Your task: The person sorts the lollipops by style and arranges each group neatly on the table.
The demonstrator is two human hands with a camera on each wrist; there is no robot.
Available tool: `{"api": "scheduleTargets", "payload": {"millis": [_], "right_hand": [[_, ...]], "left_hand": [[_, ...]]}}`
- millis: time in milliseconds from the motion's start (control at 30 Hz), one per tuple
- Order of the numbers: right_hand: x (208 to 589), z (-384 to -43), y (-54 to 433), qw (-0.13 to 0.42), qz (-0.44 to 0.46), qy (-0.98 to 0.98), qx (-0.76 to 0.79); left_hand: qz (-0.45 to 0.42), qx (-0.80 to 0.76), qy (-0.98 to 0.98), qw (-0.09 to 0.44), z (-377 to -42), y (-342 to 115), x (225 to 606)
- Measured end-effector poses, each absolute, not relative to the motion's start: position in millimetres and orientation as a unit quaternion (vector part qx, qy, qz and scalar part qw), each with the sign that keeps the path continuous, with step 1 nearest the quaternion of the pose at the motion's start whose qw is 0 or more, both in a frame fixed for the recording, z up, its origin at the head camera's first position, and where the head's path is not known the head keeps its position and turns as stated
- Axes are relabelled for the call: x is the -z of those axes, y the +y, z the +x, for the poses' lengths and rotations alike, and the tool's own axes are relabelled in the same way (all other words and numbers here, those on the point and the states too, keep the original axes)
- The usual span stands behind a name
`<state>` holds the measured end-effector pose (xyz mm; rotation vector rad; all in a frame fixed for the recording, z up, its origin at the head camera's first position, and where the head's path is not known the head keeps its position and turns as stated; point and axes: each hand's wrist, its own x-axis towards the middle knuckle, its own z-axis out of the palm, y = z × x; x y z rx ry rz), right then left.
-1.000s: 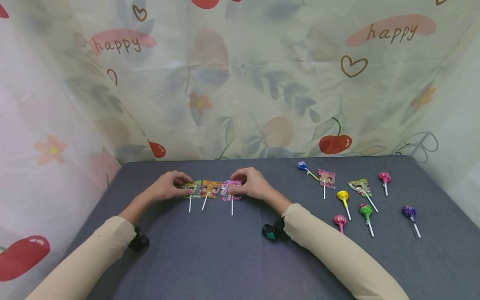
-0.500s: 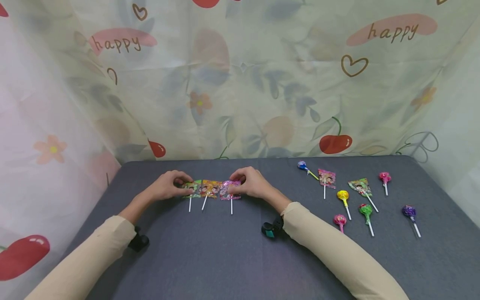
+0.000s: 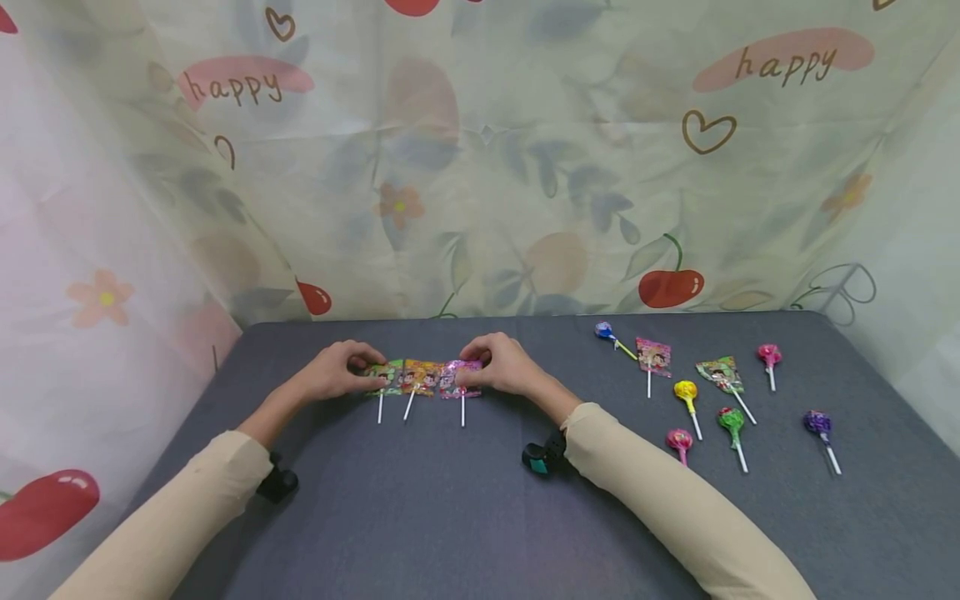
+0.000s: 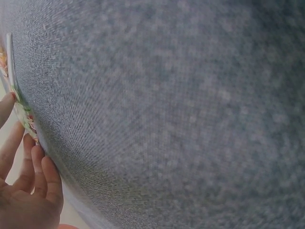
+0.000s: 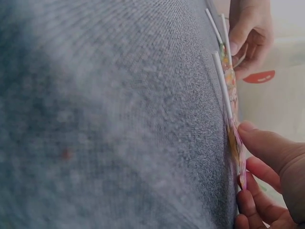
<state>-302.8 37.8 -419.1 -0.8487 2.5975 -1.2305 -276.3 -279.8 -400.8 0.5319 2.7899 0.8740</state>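
a flat orange-wrapped lollipop [image 3: 422, 377] lay on the grey table [image 3: 480, 517], its stick pointing between six and seven o'clock. just beside it at nine lay a green-wrapped lollipop [image 3: 391, 374], and just beside it at three a purplish-pink lollipop [image 3: 450, 382], both sticks toward six; whether the wrappers touched could not be told. the left hand [image 3: 337, 369] pinched the green-wrapped lollipop between thumb and fingers, and the right hand [image 3: 506, 367] pinched the purplish-pink lollipop likewise. well apart, toward three o'clock, lay a loose group. around its yellow lollipop [image 3: 686, 391], a blue lollipop [image 3: 604, 331] lay at ten, a flat pink lollipop [image 3: 654, 356] between ten and eleven, a flat green lollipop [image 3: 722, 374] and, farther out, a reddish-pink lollipop [image 3: 769, 355] between two and three, a purple lollipop [image 3: 818, 422] between three and four, a round green lollipop [image 3: 731, 419] at four, and a round pink lollipop [image 3: 680, 440] at six, next to the beige right sleeve [image 3: 667, 500]. beyond, at twelve, hung a patterned curtain [image 3: 480, 208].
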Motion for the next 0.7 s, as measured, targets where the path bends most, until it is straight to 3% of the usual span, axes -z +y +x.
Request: {"api": "scheduleTargets", "payload": {"millis": [300,700], "right_hand": [[410.6,-301.9,49.2,0.084,-0.289,0.855,0.422],[384.1,-294.7,100.4,0.100,-0.335,0.817,0.459]], "left_hand": [[0.187,-0.296,0.933,0.083,-275.1,-281.0,399.5],[0.186,-0.298,0.933,0.083,-272.7,-279.2,397.8]]}}
